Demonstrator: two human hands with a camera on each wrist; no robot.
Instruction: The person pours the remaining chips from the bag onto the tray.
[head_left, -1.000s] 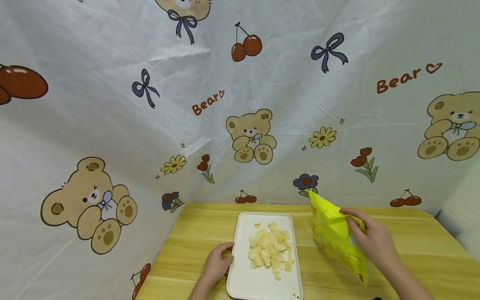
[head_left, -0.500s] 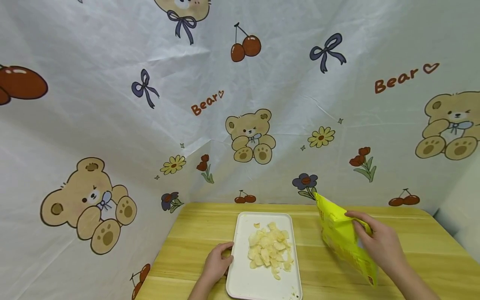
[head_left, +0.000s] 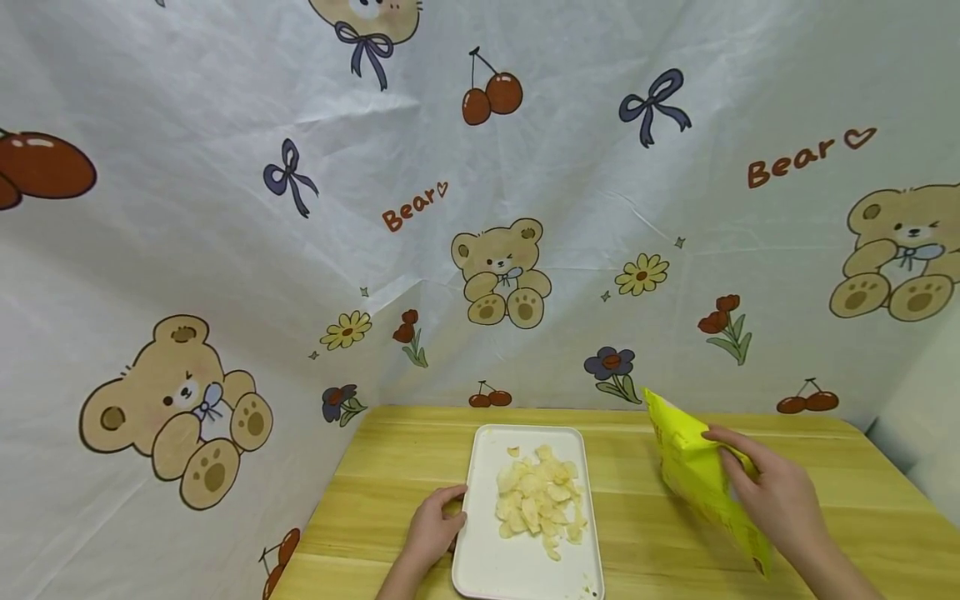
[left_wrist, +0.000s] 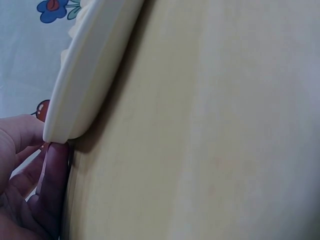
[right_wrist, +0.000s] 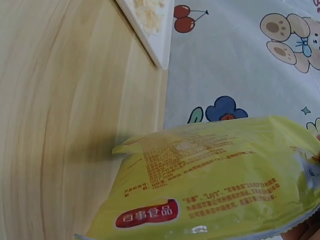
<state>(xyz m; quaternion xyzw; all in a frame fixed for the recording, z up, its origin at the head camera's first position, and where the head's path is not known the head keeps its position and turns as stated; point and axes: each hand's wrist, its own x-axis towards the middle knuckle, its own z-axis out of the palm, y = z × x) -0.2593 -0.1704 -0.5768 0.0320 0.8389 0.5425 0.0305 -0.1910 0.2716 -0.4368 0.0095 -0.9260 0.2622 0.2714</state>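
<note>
My right hand (head_left: 780, 496) pinches a yellow chip bag (head_left: 693, 471), holding it tilted over the right part of the table. Red print and a label show on the bag (right_wrist: 210, 185) in the right wrist view, where only a bit of the hand shows at the right edge. A white rectangular tray (head_left: 491, 575) lies on the table, bearing a loose heap of potato chips (head_left: 536, 496). On the tray's left edge is my left hand (head_left: 433, 527), its fingers gripping the rim. The left wrist view has those fingers (left_wrist: 52, 170) against the tray's rim (left_wrist: 80, 80).
Beneath everything is a wooden table (head_left: 382, 479), with bare wood left of the tray and between tray and bag. A white cloth (head_left: 337, 208) printed with bears, bows and cherries hangs behind the table and along the left.
My right hand has moved a little right and toward me with the chip bag, away from the tray. The left hand and the tray have stayed in place.
</note>
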